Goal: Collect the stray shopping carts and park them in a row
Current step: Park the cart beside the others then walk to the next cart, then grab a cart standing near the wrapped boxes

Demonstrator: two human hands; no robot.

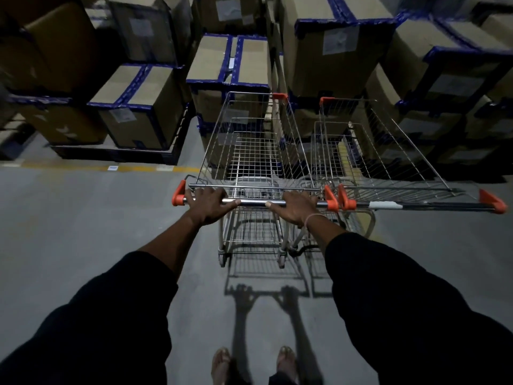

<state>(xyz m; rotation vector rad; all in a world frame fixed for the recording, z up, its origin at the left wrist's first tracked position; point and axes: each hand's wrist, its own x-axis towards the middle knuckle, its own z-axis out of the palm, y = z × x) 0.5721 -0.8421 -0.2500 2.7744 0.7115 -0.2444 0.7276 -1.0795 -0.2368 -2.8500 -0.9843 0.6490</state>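
A wire shopping cart (249, 151) with orange corner caps stands straight ahead of me, its basket empty. My left hand (209, 204) grips its metal handle bar near the left end. My right hand (295, 208) grips the same bar near the right end, a thin band round the wrist. A second wire cart (388, 162) is parked right beside it on the right, handle to handle, the orange end caps almost touching. Both carts point at the stacked boxes.
Stacked cardboard boxes with blue tape (341, 45) fill the whole background on dark pallets (116, 155). A yellow floor line (133, 168) runs along the left pallet. Grey concrete floor (83, 223) spreads to my left and behind. My sandalled feet (252, 362) show at the bottom.
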